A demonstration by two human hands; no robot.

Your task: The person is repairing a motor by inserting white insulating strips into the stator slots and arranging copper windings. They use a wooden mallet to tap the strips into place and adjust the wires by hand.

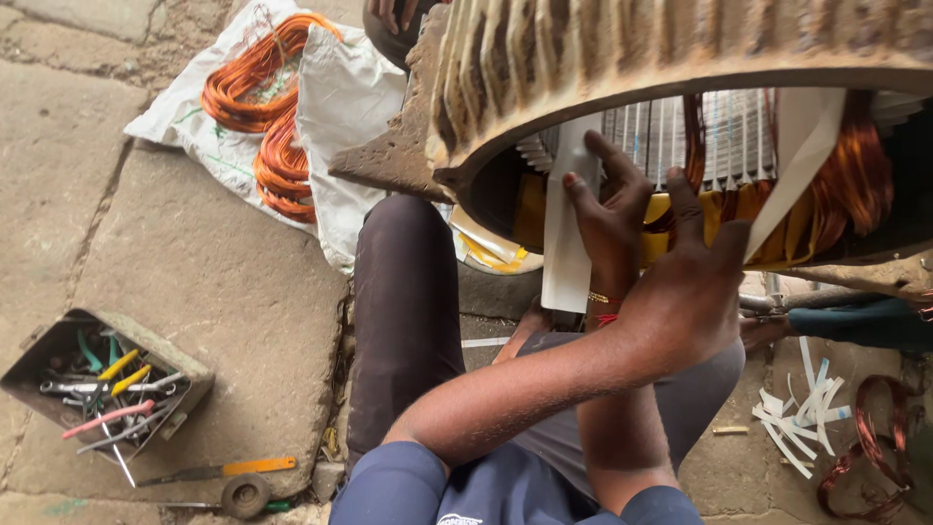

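Note:
A large rusty motor stator (680,49) with copper windings (860,175) and yellow insulation sheet (777,228) fills the top right. My forearms cross. My right hand (607,209), with a thread band at the wrist, reaches into the bore and its fingers grip a long white paper strip (564,253). My left hand (690,292) lies to the right of it, back toward the camera, fingers curled against the yellow insulation by the lower end of a second white strip (802,146). Its grip is hidden.
Orange wire coils (262,107) lie on a white sack (350,97) at upper left. A metal box of hand tools (107,384) sits at lower left, with a knife (219,471) and tape roll (244,494) nearby. Paper offcuts (802,408) lie at right. Another person's hand (389,12) and sleeve (860,321) show.

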